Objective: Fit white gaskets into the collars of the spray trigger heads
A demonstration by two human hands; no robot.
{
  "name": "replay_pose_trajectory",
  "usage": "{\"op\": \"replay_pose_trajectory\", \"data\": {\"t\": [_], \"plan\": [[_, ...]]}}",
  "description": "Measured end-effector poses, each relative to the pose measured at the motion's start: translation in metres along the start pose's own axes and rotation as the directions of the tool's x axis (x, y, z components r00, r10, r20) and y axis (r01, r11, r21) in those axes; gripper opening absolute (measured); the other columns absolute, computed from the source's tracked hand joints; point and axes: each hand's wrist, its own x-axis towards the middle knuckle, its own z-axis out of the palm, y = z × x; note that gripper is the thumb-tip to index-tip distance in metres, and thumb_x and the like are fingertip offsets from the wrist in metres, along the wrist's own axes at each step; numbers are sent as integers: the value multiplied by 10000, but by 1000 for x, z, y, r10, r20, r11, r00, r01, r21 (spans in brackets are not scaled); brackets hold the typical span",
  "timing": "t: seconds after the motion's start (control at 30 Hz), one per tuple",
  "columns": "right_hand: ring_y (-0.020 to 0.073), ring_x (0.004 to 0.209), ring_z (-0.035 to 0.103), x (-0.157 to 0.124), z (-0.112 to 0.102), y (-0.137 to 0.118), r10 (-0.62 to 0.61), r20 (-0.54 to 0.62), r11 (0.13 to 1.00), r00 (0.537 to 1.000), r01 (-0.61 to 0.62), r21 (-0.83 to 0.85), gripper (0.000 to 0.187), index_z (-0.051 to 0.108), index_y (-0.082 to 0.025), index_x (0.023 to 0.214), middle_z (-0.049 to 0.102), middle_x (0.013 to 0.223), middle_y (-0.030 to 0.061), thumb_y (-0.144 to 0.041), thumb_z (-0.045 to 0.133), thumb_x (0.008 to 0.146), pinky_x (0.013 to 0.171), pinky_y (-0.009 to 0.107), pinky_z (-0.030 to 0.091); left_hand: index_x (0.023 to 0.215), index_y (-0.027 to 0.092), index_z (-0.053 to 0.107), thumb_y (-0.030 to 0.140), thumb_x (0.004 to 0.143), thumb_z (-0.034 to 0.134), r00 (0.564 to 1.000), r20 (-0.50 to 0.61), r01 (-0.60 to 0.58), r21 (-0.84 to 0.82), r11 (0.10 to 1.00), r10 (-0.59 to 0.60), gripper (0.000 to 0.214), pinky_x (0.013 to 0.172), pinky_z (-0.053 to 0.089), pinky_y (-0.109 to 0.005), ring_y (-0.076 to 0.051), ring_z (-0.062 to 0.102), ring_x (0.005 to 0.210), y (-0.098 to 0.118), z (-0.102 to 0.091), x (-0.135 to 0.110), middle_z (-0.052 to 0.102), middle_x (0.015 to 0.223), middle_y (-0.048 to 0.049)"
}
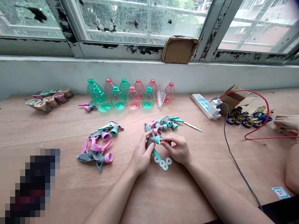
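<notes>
Spray head (149, 142) clamped in left grip (140, 154), teal collar (158, 140) facing right
Right grip (175, 150) is the nearer to the collar, its fingertips (162, 142) pinched together on the rim; the head's long axis lies roughly crosswise between both hands. Flat white washers (163, 165) lie just below. Heaped grey-and-pink plastic trigger heads (95, 152) sit left on the wooden desk (149, 196), glossy bottles (118, 98) beyond.

Spray head (151, 140) partly hidden by fingers (171, 146); lower-left object (32, 186) pixelated; co-worker's hand (287, 123) cut off by right edge.
</notes>
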Motion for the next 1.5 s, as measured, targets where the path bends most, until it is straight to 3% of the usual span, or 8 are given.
{"op": "replay_pose_trajectory", "data": {"t": [0.1, 0.2, 1.0, 1.17, 1.37, 1.5], "plan": [[127, 582, 544, 1, 0, -1, -6, 3, 1000, 1000, 6, -17, 104, 721, -203, 948, 658, 713, 22, -252, 657, 883, 558, 263, 454, 1299, 252, 537, 277, 884, 562, 1000, -3, 15, -6, 1000, -15, 416, 803, 544, -365, -203, 653, 858, -2, -1, 1, 669, 1092, -62], [121, 579, 540, 1, 0, -1, -10, 3, 1000, 1000, 10, -6, 110, 723, -203, 965, 655, 726, 22, -227, 656, 881, 549, 255, 451, 1301, 244, 533, 268, 890, 555, 1000, -6, -4, 24, 1000, 4, 412, 843, 536, -377, -211, 648, 912, -3, 0, 2, 657, 1131, -71], [131, 642, 591, -1, 0, 5, 45, -19, 999, 999, -45, 25, 81, 738, -214, 907, 685, 779, 29, -178, 683, 858, 548, 249, 467, 1308, 244, 529, 251, 894, 564, 998, -5, -63, 128, 990, 64, 415, 867, 528, -369, -217, 657, 947, -1, 1, 0, 669, 1086, -70], [132, 658, 599, 0, 1, 7, 68, -21, 993, 997, -66, 100, 88, 751, -221, 896, 684, 768, 22, -172, 699, 846, 545, 242, 459, 1312, 252, 522, 257, 890, 573, 999, 0, -46, 97, 994, 46, 425, 795, 545, -338, -191, 659, 866, -2, 0, -1, 654, 1097, -65], [133, 659, 594, 0, 2, 7, 117, -16, 980, 993, -113, 164, 81, 765, -221, 893, 690, 761, 28, -190, 711, 841, 559, 247, 445, 1325, 268, 482, 272, 906, 552, 999, 36, 11, 27, 1000, -12, 426, 536, 521, -251, -109, 589, 611, -2, 1, -2, 614, 1119, -64], [138, 649, 582, 0, 1, 8, 166, -6, 962, 986, -161, 223, 60, 770, -215, 870, 674, 728, 27, -226, 723, 836, 570, 257, 440, 1326, 269, 460, 269, 911, 548, 997, 67, 29, 3, 1000, -29, 424, 508, 512, -220, -79, 576, 577, -1, 2, -2, 591, 1137, -63]]}}
